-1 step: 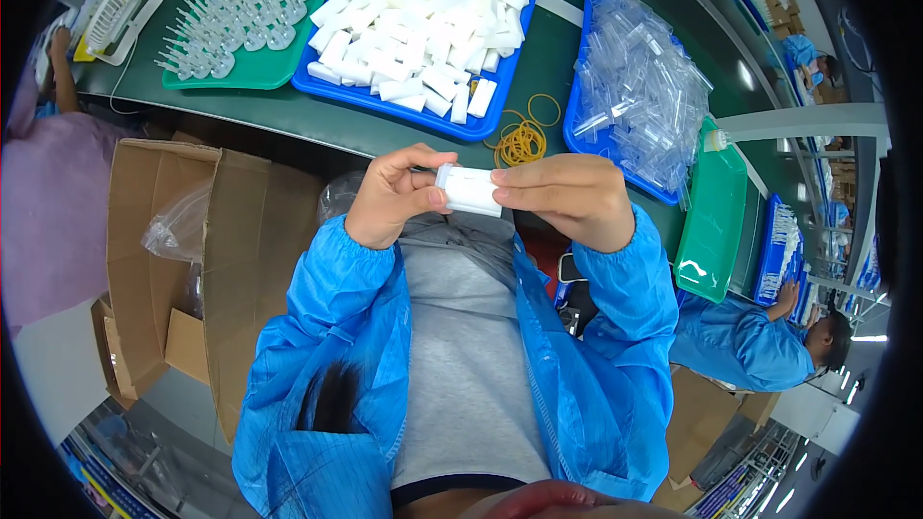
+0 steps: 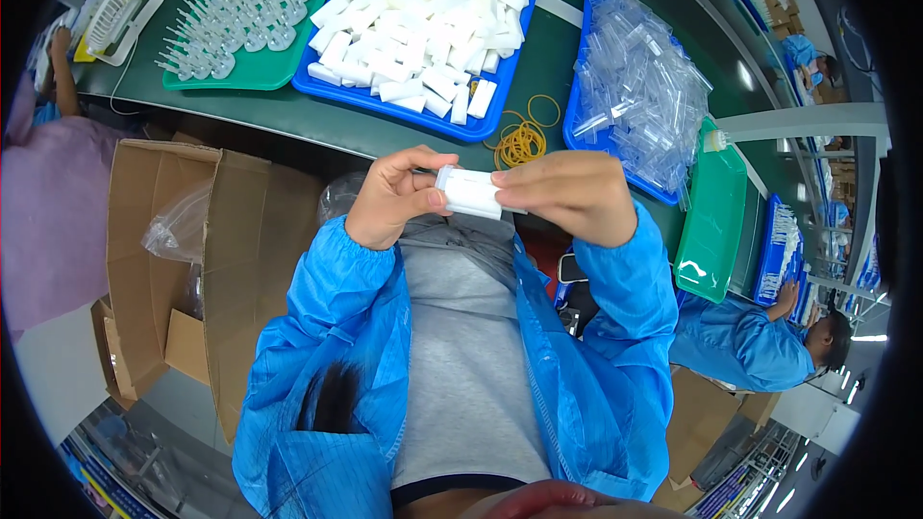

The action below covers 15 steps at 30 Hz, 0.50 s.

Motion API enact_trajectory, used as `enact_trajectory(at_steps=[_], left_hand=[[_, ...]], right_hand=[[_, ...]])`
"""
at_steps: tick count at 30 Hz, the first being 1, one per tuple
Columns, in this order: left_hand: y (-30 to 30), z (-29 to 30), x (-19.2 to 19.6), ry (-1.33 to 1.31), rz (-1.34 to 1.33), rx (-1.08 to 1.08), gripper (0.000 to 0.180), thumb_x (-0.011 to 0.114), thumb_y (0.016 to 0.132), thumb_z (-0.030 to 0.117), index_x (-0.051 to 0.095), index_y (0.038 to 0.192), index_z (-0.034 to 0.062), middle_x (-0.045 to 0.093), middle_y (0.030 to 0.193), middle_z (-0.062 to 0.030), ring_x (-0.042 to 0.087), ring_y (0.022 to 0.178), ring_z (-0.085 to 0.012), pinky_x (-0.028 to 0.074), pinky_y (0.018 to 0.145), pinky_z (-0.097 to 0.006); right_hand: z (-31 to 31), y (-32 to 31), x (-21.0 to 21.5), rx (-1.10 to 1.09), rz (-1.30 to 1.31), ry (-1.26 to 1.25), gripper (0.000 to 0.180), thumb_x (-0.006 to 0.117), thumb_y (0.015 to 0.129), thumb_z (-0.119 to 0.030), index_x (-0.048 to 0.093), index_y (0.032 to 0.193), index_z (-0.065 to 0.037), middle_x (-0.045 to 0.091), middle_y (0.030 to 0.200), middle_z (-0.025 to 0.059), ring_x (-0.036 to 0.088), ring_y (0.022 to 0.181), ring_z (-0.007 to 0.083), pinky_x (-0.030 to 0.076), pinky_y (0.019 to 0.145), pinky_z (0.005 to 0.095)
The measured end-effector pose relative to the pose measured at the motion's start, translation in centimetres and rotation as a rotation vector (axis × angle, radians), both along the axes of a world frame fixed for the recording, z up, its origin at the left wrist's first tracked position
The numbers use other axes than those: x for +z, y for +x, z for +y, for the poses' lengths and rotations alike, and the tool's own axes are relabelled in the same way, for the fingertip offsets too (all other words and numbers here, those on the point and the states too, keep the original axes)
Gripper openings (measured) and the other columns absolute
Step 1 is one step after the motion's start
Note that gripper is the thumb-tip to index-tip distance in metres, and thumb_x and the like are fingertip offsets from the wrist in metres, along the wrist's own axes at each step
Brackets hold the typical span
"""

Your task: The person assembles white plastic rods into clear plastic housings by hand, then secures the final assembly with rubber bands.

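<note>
Between my two hands, in front of my body, is a small white block-shaped piece (image 2: 471, 192) with a clear rim at its left end. My left hand (image 2: 392, 197) pinches that rimmed end between thumb and fingers. At the other end, the fingers of my right hand (image 2: 572, 190) close on the piece, and a thin edge shows below them. Beyond my hands, a blue tray (image 2: 404, 115) bears a heap of similar white blocks (image 2: 423, 19). Yellow rubber bands (image 2: 522, 142) lie on the green table near its right corner.
A green tray (image 2: 231, 83) of clear stemmed parts stands far left. Right of the blocks is a blue tray (image 2: 580, 125) of clear plastic tubes (image 2: 639, 77), then a green tray (image 2: 711, 221). Cardboard boxes (image 2: 231, 259) stand at my left. Co-workers sit on both sides.
My right fingers have shifted slightly on the right end of the white piece, which tilts a little. My left hand keeps its grip in the same place.
</note>
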<state>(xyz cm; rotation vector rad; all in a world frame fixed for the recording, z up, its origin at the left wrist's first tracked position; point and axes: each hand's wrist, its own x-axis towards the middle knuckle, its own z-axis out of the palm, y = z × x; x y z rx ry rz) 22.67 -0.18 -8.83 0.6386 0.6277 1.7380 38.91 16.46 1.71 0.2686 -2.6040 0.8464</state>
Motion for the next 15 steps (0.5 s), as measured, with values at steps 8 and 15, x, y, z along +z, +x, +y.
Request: enact_trajectory(at_steps=[8, 15], left_hand=[[0.1, 0.0, 1.1, -0.157, -0.077, -0.115, 0.048, 0.064, 0.082, 0.011, 0.045, 0.125, 0.0018, 0.051, 0.119, -0.0109, 0.061, 0.094, -0.0203, 0.054, 0.072, -0.026], [0.1, -0.2, 1.5, -0.157, 0.0, -0.009, 0.041, 0.06, 0.085, 0.011, 0.046, 0.123, 0.0023, 0.051, 0.117, -0.0108, 0.059, 0.096, -0.0197, 0.055, 0.075, -0.028]], right_hand=[[3.4, -5.3, -3.5, -0.398, -0.208, -0.19, 0.03, 0.064, 0.08, -0.02, 0.062, 0.108, -0.009, 0.061, 0.09, 0.009, 0.057, 0.087, 0.0219, 0.046, 0.075, 0.0325], [1.4, -9.9, -6.2, -0.511, -0.044, 0.284, 0.022, 0.07, 0.07, -0.021, 0.065, 0.088, -0.008, 0.058, 0.077, 0.0064, 0.054, 0.079, 0.0251, 0.045, 0.067, 0.0342]])
